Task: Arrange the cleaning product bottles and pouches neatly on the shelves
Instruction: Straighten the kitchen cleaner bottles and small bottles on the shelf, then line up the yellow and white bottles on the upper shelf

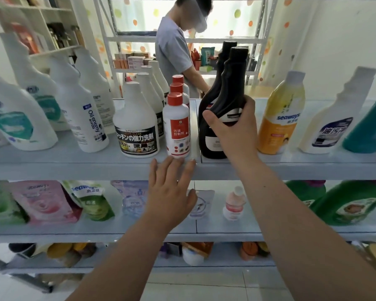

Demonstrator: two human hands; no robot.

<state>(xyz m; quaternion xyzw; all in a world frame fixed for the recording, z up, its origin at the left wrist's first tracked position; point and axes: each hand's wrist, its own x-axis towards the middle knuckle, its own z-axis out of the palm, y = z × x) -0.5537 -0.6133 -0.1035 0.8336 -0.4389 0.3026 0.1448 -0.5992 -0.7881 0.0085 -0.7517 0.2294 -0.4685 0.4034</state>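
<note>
My right hand (231,129) grips the front black bottle (230,83) round its body on the upper shelf (74,164); a second black bottle (211,94) stands right behind it. My left hand (172,190) is flat with straight fingers, its fingertips at the shelf's front edge below a small white bottle with a red cap (176,124). Two more red-capped bottles line up behind that one. Left of them stands a white bottle with a black label (136,124), then an "Oil enemy" bottle (80,109).
An orange "seaways" bottle (278,118), a white bottle (332,118) and a teal one (369,127) stand at the right. Pouches (46,203) and green bottles (352,203) fill the lower shelf. A person (178,55) stands behind the shelf at another rack.
</note>
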